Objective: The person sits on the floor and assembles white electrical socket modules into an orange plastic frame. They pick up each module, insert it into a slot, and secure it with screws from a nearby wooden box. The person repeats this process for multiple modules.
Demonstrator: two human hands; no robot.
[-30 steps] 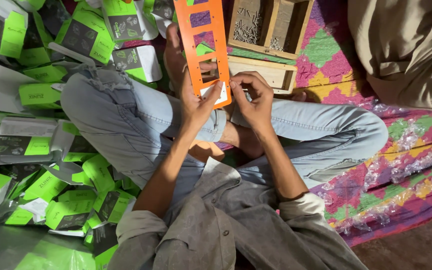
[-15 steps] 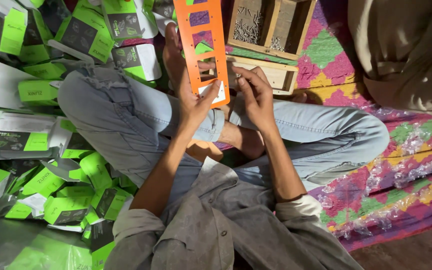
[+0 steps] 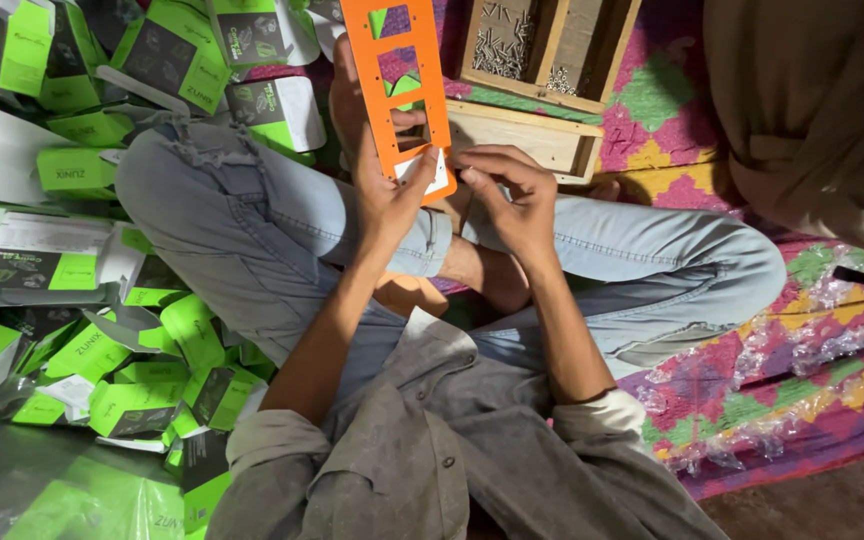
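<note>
One long orange plastic frame (image 3: 404, 85) with rectangular cut-outs is in play, standing up from the person's lap and running off the top of the view. Behind it are two wooden trays: the farther one (image 3: 552, 50) has two compartments, the left holding a heap of small metal screws (image 3: 500, 45), and the nearer tray (image 3: 517, 140) lies flat against the shins. Green-and-white cardboard boxes (image 3: 72, 260) are piled along the left side of the patterned mat (image 3: 752, 380), too many and too jumbled to count surely; well over a dozen. A strip of clear plastic wrap (image 3: 832, 330) lies on the mat's right side.

The person sits cross-legged in blue jeans. The left hand (image 3: 382, 195) comes up from below, fingers wrapped behind the frame's lower end and thumb pressed on its front, gripping it. The right hand (image 3: 512, 190) is bent at the wrist, fingertips pinched narrow against the frame's lower right corner, where a small white piece (image 3: 437, 178) sits; I cannot tell whether it is pinched.
</note>
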